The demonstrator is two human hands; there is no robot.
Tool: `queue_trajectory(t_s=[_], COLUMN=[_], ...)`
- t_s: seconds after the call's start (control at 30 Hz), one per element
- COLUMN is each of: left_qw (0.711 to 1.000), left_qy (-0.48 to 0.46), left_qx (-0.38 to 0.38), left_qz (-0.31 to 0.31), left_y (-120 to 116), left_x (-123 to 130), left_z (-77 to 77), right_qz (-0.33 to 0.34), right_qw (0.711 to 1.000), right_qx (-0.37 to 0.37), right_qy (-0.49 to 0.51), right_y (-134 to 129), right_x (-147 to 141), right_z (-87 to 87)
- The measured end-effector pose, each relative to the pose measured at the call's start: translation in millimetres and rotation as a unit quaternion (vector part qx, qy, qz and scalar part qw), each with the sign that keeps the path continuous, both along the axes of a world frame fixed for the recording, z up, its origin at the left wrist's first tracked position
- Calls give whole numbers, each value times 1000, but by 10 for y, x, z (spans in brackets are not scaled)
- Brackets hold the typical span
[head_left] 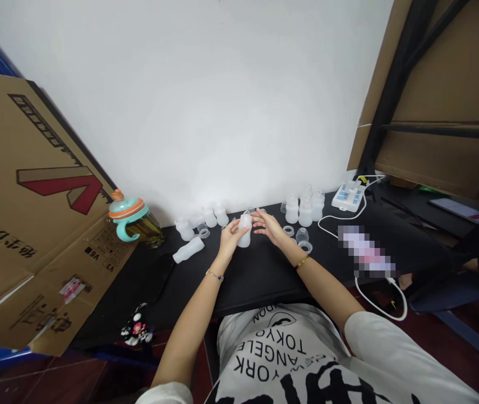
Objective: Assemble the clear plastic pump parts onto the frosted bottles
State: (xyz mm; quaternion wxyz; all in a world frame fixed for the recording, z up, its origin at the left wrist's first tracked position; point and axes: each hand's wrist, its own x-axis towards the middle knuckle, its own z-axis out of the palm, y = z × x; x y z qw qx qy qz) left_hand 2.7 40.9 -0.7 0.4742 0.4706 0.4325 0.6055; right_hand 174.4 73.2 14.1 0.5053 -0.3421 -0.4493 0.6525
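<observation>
Translucent white bottle (244,231) sits upright between the hands on my feed, toward the far side of the black counter (260,275); I can't tell whether its base rests on the surface. The left hand (230,238) is closed around its side. The right hand (268,226) is open, with spread fingers (260,215) just beside the bottle's top, and from this angle I can't tell if they touch it. The hands are close together, with the bottle between them.

Past the right hand, three upright white bottles (305,211) stand in a cluster, with loose clear rings (305,247) and a small clear cup (302,234) in front of them. Left of the hands, a white bottle (188,249) lies on its side, and more bottles (210,217) stand along the wall (180,101), beside another ring (203,231).

Farther left, I see a teal-and-orange sippy cup (128,216) against a cardboard sheet (33,213). To the right, a white control box (348,196) trails a white cable (340,219). Next to it, one object (365,251) is pixelated beyond recognition.
</observation>
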Motion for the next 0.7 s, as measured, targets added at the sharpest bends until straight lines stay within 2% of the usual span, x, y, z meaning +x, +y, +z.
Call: queue_trajectory(t_s=[0.13, 0.23, 0.33, 0.47, 0.7], left_qw=[999, 999, 999, 1000, 997], left_qy=[-32, -25, -18, -17, -40], left_qx=[-28, -37, -27, -18, -60], left_qz=[4, -2, 1, 2, -13], left_y=[-25, -31, -20, -11, -12], left_x=[-25, -23, -10, -5, -72], left_z=[38, 34, 7, -8, -9], right_qz=[20, 42, 37, 17, 14], right_qw=[998, 998, 997, 995, 998], right_qx=[-47, -20, 0, -6, -13], right_qy=[-42, -48, -74, -96, -64], right_y=[7, -4, -15, -11, 1], right_x=[2, -20, -42, -55, -51], right_z=[-46, -79, -88, -93, -97])
